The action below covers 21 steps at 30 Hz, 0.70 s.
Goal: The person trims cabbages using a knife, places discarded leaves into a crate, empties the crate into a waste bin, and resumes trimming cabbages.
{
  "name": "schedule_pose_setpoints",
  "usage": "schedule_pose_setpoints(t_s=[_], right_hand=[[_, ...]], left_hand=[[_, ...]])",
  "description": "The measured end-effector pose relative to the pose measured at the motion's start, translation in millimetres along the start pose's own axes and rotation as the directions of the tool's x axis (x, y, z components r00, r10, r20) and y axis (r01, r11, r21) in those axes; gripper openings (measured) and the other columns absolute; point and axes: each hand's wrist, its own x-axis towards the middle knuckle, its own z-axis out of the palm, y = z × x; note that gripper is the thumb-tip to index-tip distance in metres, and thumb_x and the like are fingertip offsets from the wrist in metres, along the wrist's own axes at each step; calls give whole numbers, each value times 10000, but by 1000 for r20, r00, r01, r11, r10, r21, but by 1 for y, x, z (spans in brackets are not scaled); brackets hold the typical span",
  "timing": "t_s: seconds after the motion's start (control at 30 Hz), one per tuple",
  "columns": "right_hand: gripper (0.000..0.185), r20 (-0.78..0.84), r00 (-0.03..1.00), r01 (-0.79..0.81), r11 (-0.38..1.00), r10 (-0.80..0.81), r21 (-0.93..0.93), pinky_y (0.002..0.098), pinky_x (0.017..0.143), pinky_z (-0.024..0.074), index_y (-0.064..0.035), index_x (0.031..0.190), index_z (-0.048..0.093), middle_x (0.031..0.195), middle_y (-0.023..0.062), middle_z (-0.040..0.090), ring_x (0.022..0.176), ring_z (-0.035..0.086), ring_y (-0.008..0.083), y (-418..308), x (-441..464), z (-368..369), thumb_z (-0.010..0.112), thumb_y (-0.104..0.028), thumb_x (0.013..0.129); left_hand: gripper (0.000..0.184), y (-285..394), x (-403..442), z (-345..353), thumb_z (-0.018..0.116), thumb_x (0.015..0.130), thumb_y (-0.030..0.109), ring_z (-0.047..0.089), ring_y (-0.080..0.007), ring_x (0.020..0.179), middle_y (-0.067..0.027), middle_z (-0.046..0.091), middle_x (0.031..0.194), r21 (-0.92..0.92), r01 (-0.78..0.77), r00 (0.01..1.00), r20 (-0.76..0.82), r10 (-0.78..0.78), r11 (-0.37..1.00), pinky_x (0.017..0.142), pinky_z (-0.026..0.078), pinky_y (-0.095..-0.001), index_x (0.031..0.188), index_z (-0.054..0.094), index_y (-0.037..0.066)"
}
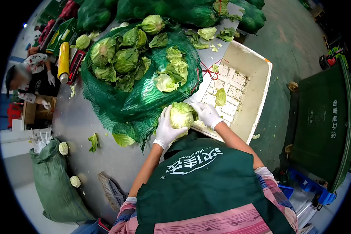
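A pale green cabbage (181, 114) is between my two white-gloved hands, close to my apron. My left hand (168, 127) wraps its left side with the fingers curved round it. On the other side, my right hand (207, 114) touches the leaves at the cabbage's upper right; its fingertips are partly hidden. Just beyond lies an open green mesh bag (140, 105) with several cabbages (125, 60) and loose leaves on it. A white foam box (259, 93) stands to the right of my hands, with a loose leaf (220, 97) in it.
Full green mesh bags (163, 11) line the far side of the metal table (74, 121). At left are a yellow roll (63, 62), a green sack (52, 179) and a person (35, 78) in white gloves. A brush (112, 190) lies nearby. A large green bin (319, 121) stands right.
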Motion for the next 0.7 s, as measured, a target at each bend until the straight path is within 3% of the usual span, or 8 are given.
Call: schedule_pose_setpoints(t_s=[0.03, 0.1, 0.23, 0.33, 0.43, 0.53, 0.63, 0.7], right_hand=[[442, -49, 996, 66, 993, -71, -93, 424, 819, 494, -192, 1251, 609, 1038, 189, 656, 943, 635, 361, 22, 5, 5, 431, -470, 957], [500, -18, 1000, -25, 986, 23, -163, 447, 790, 498, -173, 1316, 546, 966, 209, 667, 882, 646, 375, -6, -4, -15, 425, -495, 954], [646, 86, 996, 25, 934, 6, -357, 475, 647, 510, -152, 1478, 273, 781, 258, 650, 696, 641, 406, -41, -15, 0, 396, -513, 957], [616, 74, 993, -48, 899, 89, -435, 474, 667, 515, -163, 1462, 318, 801, 246, 658, 718, 644, 402, -43, -12, 13, 381, -515, 960], [501, 17, 1000, -18, 951, 25, -310, 482, 700, 514, -229, 1341, 509, 846, 201, 676, 760, 651, 375, -23, -7, 2, 362, -522, 962], [483, -89, 990, -130, 959, 110, -252, 477, 713, 513, -247, 1318, 533, 844, 209, 672, 776, 652, 369, 24, 10, -21, 369, -525, 958], [487, -74, 979, -203, 898, 189, -390, 479, 716, 514, -244, 1309, 537, 823, 233, 664, 782, 650, 389, 8, -2, -31, 394, -537, 947], [520, 46, 999, 10, 953, 4, -302, 479, 702, 518, -188, 1283, 553, 813, 243, 663, 771, 651, 403, -27, -14, -11, 441, -548, 926]], left_hand=[[1090, -2, -2, -1, 847, 571, 392, 385, -426, 1251, -256, 377, 1350, -22, -61, 998, 2, 61, 998, 1056, 355, -448, 1429, 287, 19], [1087, -1, -1, 0, 847, 572, 392, 387, -429, 1245, -258, 378, 1346, -23, -44, 999, -12, 44, 999, 1051, 360, -449, 1428, 289, 19], [1082, 12, 4, 2, 847, 572, 395, 395, -433, 1224, -258, 373, 1344, 25, 40, 999, 2, -40, 999, 1037, 373, -453, 1424, 295, 20], [1078, 19, 5, 7, 846, 572, 401, 399, -432, 1211, -252, 362, 1351, 48, 103, 995, -19, -102, 994, 1027, 380, -455, 1420, 301, 20], [1070, 13, -1, 7, 845, 577, 394, 398, -430, 1212, -245, 355, 1355, 57, 32, 999, -36, -30, 998, 1028, 380, -453, 1418, 299, 20], [1070, 5, -9, 4, 850, 579, 377, 397, -419, 1218, -237, 356, 1354, -32, -17, 998, -53, 15, 999, 1033, 375, -451, 1419, 291, 21], [1068, 3, -5, 3, 854, 577, 375, 394, -403, 1231, -234, 359, 1354, -104, 7, 999, -49, -12, 995, 1033, 371, -452, 1416, 299, 18], [1063, 11, 3, 3, 854, 580, 374, 394, -400, 1236, -233, 365, 1346, -27, 25, 1000, -16, -26, 999, 1039, 365, -449, 1415, 304, 15]])
